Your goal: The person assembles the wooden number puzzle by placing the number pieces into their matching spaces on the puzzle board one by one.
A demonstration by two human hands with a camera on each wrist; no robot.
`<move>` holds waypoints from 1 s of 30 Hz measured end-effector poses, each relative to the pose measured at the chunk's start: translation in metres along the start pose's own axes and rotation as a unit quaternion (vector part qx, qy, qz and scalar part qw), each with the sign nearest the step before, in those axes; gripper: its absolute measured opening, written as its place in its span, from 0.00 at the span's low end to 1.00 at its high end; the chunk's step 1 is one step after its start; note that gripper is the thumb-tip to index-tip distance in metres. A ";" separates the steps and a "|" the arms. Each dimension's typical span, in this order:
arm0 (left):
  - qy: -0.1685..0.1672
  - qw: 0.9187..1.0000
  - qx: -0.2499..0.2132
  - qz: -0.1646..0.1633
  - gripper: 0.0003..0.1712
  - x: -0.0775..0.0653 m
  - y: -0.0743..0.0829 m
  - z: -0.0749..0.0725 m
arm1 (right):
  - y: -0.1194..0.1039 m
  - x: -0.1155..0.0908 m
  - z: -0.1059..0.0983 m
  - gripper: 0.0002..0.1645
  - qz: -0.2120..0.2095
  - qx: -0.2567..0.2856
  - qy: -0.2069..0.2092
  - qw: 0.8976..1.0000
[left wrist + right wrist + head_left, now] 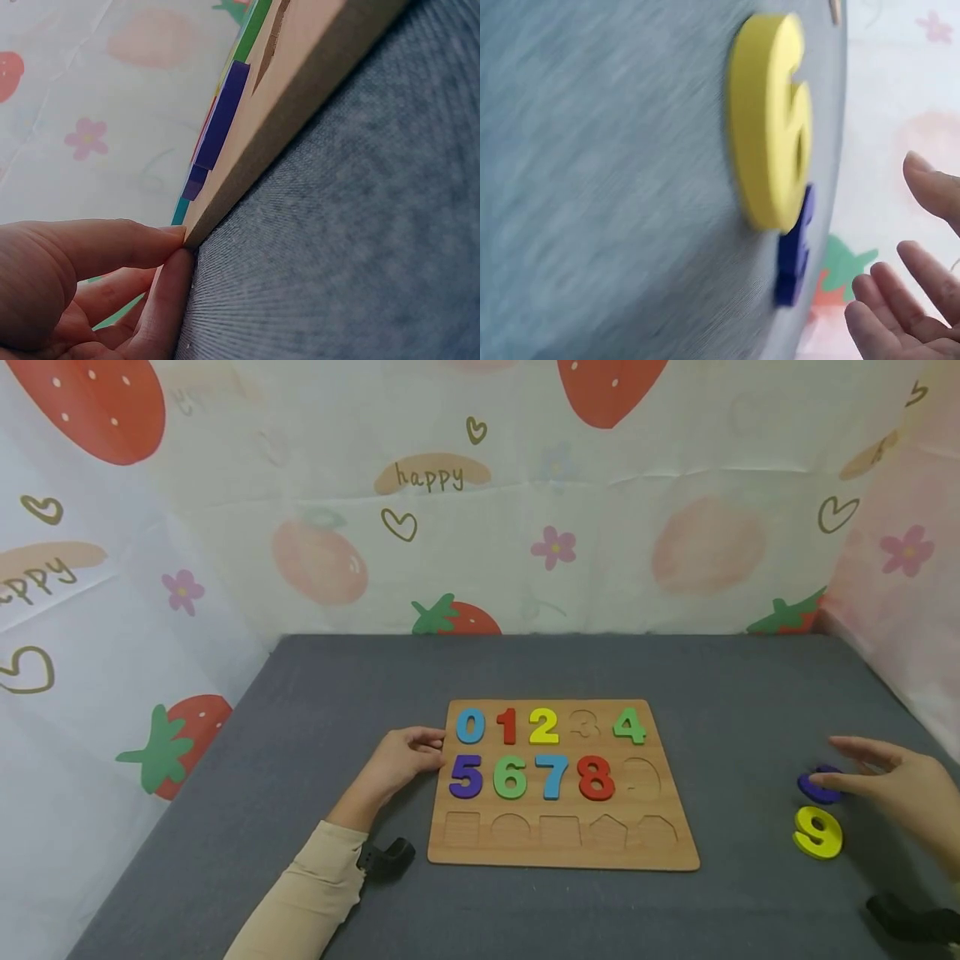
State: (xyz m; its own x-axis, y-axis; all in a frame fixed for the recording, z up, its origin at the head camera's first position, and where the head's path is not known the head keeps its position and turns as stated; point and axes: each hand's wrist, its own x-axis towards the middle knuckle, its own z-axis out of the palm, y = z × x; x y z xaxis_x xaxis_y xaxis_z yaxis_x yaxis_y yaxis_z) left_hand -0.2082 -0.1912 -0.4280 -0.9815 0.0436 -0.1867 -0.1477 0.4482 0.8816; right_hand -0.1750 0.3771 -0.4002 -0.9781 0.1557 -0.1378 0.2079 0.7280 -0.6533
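A wooden number puzzle board point(562, 853) lies on the table, its number pieces 0, 1, 2, 4, 5, 6, 7 and 8 seated in two rows. My left hand point(399, 766) pinches the board's left edge between thumb and fingers; the left wrist view shows the fingertips at its corner, near the purple 5 point(221, 120). Over at the right, my right hand point(903, 789) is above a purple number piece point(825, 785), thumb and fingers apart. The fingers partly cover that piece in the head view. Just nearer than it lies a yellow 9 point(817, 832).
On the board, the 3 recess point(584, 723), the 9 recess point(641, 778) and a bottom row of shape recesses point(561, 832) hold no pieces. A dark grey cloth point(360, 677) covers the table. Behind it hangs a printed curtain point(600, 527) with strawberries and hearts.
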 end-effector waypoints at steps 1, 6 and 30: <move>0.001 1.000 -0.001 -0.001 0.24 0.000 0.000 0.000 | 0.003 0.000 -0.001 0.56 0.008 -0.001 0.003 1.000; 0.001 1.000 -0.001 0.001 0.24 0.000 0.000 0.000 | 0.015 0.000 -0.003 0.59 0.036 -0.019 0.005 0.999; -0.002 1.000 -0.002 0.002 0.24 -0.001 0.000 -0.001 | 0.010 0.015 -0.001 0.69 0.033 -0.102 -0.080 0.991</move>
State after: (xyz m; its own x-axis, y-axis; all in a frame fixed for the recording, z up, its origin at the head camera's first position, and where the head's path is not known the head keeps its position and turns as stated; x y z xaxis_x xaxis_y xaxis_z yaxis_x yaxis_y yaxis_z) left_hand -0.2073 -0.1916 -0.4274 -0.9816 0.0500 -0.1843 -0.1435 0.4440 0.8845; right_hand -0.1874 0.3871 -0.4081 -0.9465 0.1122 -0.3027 0.2521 0.8425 -0.4761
